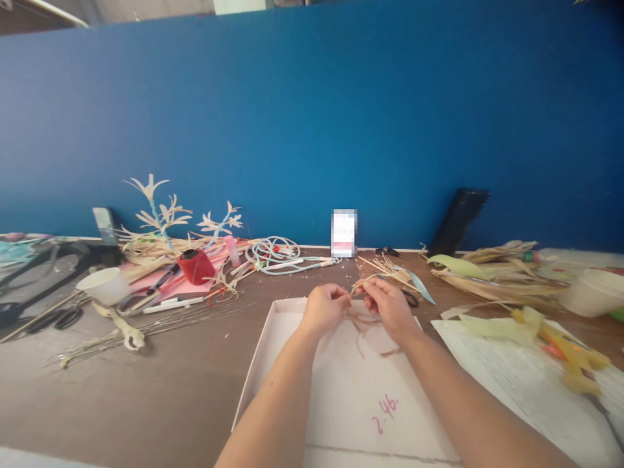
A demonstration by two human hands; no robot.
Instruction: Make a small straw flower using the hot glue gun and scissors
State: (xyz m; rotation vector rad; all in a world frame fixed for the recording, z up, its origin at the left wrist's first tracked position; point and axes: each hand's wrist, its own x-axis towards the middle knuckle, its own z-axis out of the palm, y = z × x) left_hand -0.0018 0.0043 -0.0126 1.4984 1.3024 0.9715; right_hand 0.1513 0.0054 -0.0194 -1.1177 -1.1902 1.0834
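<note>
Both hands are over the far end of a shallow white box point(341, 390) that has pink handwriting inside. My left hand point(324, 311) is closed in a pinch, its fingertips pointing right. My right hand point(390, 307) faces it, thumb and fingers also pinched. Between the fingertips is a thin, pale dried strip point(357, 290), small and partly covered by the fingers. Below the hands, several thin brownish dried strips point(361, 325) curl over the box. Just behind the right hand are loose straw-like pieces point(383, 265) and a dark scissors handle point(412, 299).
On the left are a red thread spool point(196, 266), a white cup point(103, 286), husk flowers point(163, 218) and a bundle of thin wires point(146, 335). Behind lies a coiled pale-blue cord point(273, 255). A yellow glue gun point(575, 357) rests on paper at the right, near dried husks point(502, 286).
</note>
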